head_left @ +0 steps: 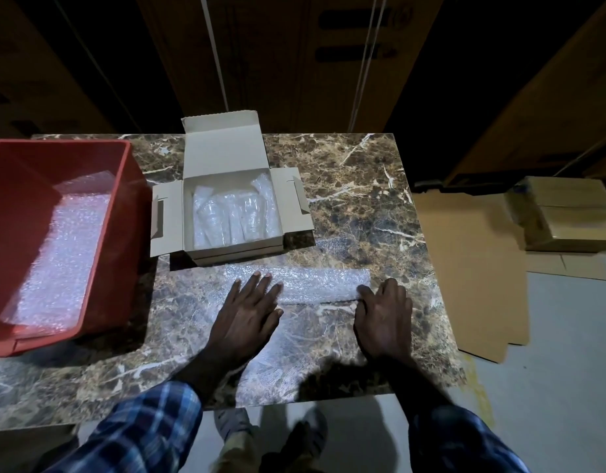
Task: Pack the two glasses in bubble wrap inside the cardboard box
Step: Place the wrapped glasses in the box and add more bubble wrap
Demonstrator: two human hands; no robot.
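An open cardboard box [192, 254] stands at the table's back middle, its lid up and side flaps spread. Inside it lie glasses wrapped in bubble wrap [235, 213]. A sheet of bubble wrap [308, 322] is spread on the marble table in front of the box, its far edge folded over into a band [315, 279]. My left hand [247, 308] lies flat on the sheet with fingers straight, its fingertips on the folded band. My right hand [383, 315] rests on the sheet at the band's right end, fingers bent down onto the fold.
A red plastic bin [124, 213] holding more bubble wrap [63, 247] stands at the table's left. Flattened cardboard [472, 268] and closed cartons [567, 216] lie on the floor to the right. Tall dark cartons rise behind the table. My feet show below the near edge.
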